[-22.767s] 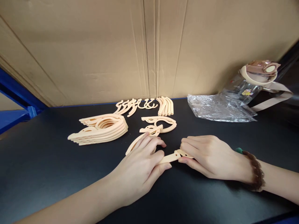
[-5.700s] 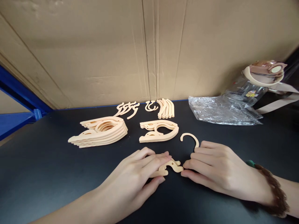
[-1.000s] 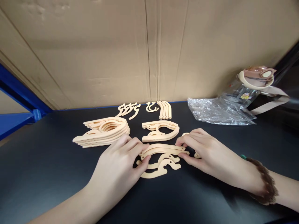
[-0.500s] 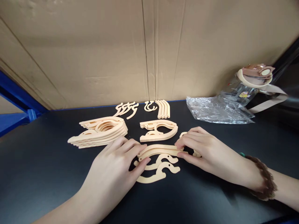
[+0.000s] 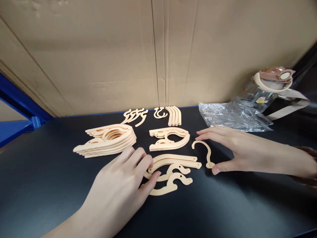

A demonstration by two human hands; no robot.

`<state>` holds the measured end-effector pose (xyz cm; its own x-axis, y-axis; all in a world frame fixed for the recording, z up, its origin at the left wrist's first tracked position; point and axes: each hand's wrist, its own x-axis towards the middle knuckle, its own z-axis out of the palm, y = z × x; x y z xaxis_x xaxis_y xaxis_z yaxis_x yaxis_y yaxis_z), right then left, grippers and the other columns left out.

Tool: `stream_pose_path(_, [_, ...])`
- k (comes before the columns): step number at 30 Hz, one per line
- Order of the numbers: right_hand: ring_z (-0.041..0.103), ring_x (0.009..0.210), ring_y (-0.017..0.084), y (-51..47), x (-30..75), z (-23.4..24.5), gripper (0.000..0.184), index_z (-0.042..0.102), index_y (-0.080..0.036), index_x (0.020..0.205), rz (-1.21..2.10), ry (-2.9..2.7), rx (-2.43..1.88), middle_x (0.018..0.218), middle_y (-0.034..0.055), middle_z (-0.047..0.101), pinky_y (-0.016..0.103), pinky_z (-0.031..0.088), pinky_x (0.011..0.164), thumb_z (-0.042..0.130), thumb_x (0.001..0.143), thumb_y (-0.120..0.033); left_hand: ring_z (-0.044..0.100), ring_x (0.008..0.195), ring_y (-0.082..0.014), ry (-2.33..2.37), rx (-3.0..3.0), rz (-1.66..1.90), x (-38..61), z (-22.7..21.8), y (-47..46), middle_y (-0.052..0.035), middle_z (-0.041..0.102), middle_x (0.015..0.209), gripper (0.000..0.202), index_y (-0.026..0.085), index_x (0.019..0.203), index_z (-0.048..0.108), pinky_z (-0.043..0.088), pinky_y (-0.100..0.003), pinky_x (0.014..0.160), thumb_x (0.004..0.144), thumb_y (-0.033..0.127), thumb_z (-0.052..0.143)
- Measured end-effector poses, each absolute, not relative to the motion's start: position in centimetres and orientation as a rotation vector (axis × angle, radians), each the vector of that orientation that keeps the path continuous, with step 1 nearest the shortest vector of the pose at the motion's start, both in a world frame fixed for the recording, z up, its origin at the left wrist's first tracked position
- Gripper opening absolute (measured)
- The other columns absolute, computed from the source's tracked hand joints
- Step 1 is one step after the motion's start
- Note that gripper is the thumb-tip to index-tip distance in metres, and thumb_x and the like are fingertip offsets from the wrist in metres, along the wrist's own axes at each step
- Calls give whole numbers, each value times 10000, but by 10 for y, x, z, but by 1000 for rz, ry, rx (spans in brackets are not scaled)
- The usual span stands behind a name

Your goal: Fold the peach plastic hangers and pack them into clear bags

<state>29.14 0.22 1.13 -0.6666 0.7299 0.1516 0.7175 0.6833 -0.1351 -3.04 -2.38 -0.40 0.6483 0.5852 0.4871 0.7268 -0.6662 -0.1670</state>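
Observation:
Loose peach plastic hanger pieces lie on the black table (image 5: 49,185): two long curved arms (image 5: 175,160), two shorter wavy pieces (image 5: 170,181) in front of them, and a hook (image 5: 204,150) to their right. My left hand (image 5: 123,188) rests flat, fingers apart, with its fingertips on the left ends of the arms and wavy pieces. My right hand (image 5: 232,148) is spread around the hook, thumb tip at the hook's lower end, forefinger stretched above its curve; it grips nothing.
A tall stack of folded hangers (image 5: 106,140) lies at the left, a smaller stack (image 5: 169,138) behind the loose pieces. Rows of small parts (image 5: 135,115), hooks (image 5: 159,113) and arms (image 5: 174,115) line the cardboard wall. A crumpled clear bag (image 5: 230,115) and a water bottle (image 5: 264,91) sit right.
My right hand has let go of the right ends of the two long arms and moved right, spreading around the hook, which now shows in full. My left hand has barely moved.

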Motion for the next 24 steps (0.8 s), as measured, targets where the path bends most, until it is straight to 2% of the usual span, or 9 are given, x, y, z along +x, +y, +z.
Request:
stream_pose_path(3, [571, 1233, 314, 1, 291, 11, 725, 516, -247, 1362, 145, -2715, -1199, 1391, 109, 586, 450, 494, 985, 727, 774, -614, 585, 676, -224, -1057, -2540, -546, -30, -6, -23, -28, 583, 714, 220, 187, 747, 574, 419, -326, 563, 944, 208, 478])
stream_pose_path(8, [607, 1114, 310, -1, 284, 15, 693, 525, -241, 1344, 311, -2715, -1287, 1250, 94, 646, 474, 494, 944, 717, 786, -603, 584, 664, -217, -1088, -2548, -541, -28, -6, -26, -16, 581, 707, 217, 190, 737, 569, 404, -315, 552, 934, 192, 478])
stream_pose_path(13, [594, 1112, 309, -1, 281, 18, 636, 524, -232, 1324, 369, -2670, -1343, 1236, 90, 637, 469, 487, 943, 720, 797, -530, 596, 674, -220, -1076, -2549, -551, -29, -7, -26, -16, 591, 705, 232, 185, 742, 590, 418, -312, 554, 937, 192, 464])
stream_pose_path(15, [588, 1128, 312, -1, 281, 18, 655, 523, -239, 1326, 380, -2665, -1337, 1260, 89, 628, 462, 483, 948, 728, 787, -547, 598, 656, -210, -1094, -2553, -556, -29, -8, -26, -10, 581, 684, 238, 190, 717, 573, 399, -294, 516, 928, 186, 463])
stream_pose_path(20, [574, 1189, 342, 2, 283, 13, 743, 467, -252, 1405, 350, -2687, -1304, 1349, 99, 605, 503, 453, 988, 685, 799, -622, 595, 599, -150, -1221, -2571, -756, -26, -5, -26, 24, 561, 671, 165, 199, 747, 559, 373, -239, 463, 896, 203, 488])
stream_pose_path(24, [595, 1151, 328, 1, 284, 11, 680, 474, -266, 1365, 334, -2638, -1318, 1304, 83, 619, 483, 478, 958, 724, 787, -523, 568, 597, -118, -1357, -2644, -957, -30, 1, -25, 38, 575, 721, 88, 210, 834, 581, 388, -214, 490, 901, 253, 544])
